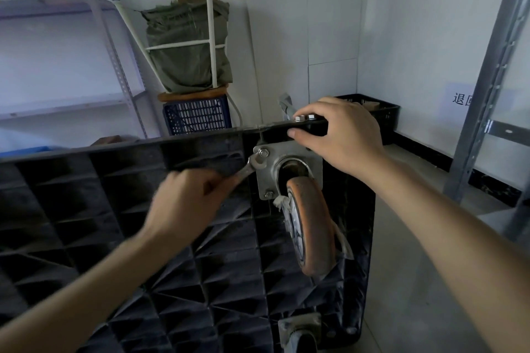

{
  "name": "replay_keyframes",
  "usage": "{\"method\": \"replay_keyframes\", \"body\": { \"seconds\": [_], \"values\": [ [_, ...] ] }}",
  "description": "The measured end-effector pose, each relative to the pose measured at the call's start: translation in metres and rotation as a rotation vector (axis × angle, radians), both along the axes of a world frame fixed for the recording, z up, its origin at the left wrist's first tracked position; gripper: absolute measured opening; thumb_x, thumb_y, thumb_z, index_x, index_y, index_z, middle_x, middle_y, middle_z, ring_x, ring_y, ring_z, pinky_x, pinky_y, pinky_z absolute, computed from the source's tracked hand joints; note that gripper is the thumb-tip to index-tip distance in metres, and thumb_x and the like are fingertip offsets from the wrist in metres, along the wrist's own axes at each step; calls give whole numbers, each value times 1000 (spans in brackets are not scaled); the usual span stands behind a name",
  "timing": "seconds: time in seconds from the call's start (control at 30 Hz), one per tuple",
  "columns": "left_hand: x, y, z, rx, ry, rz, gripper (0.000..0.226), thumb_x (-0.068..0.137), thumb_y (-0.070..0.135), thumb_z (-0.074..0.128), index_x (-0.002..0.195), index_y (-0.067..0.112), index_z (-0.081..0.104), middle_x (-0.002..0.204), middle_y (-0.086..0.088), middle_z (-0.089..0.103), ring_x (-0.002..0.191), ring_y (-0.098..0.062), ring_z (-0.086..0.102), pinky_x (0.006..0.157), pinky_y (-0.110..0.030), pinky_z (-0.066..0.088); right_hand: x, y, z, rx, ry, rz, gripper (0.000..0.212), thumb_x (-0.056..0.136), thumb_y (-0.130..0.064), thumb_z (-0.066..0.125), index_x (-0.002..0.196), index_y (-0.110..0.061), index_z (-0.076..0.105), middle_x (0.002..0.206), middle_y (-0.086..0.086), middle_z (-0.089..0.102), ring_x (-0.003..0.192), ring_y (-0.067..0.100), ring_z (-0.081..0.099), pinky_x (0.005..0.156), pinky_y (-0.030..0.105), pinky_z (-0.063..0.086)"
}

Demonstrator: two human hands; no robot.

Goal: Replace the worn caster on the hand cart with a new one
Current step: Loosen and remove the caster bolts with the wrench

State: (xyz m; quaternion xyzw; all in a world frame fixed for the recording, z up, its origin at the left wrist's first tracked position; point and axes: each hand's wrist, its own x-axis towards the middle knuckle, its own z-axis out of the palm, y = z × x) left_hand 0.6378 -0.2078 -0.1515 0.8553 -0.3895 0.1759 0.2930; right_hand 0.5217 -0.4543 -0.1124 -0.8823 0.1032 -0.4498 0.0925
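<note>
Left hand, blurred, is clenched round the handle of an open-end wrench; the wrench head sits on the upper-left nut of the caster's mounting plate. Right hand grips the top edge of the upturned hand cart, thumb on the ribbed underside, fingers over the rim beside two loose nuts. The worn orange caster stands out toward the camera. Bare floor lies to the right. Behind the cart: blue crate, black crate, metal shelving.
</note>
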Motion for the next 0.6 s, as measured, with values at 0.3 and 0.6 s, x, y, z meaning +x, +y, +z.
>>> {"method": "replay_keyframes", "body": {
  "seconds": [0.3, 0.6],
  "values": [
    [-46, -34, -42, -336, 414, -180, 42, 102, 37, 54, 71, 12, 65, 54, -3, 67, 45, -17, 65, 49, -32, 53, 1, -3, -1, 9, 0, 17, 28, 85, -59, 69, 104, -38, 73, 91, -17, 62, 86, 3, 54, 66, 12, 27],
    [-27, 7, -29, -269, 94, -49, 41, 90, 59, 55, 62, 30, 61, 50, 4, 56, 41, -9, 48, 47, -38, 48, 1, -2, -1, 8, 0, 13, 28, 86, -58, 69, 105, -38, 73, 91, -18, 61, 86, 3, 54, 66, 12, 28]
  ]
}}
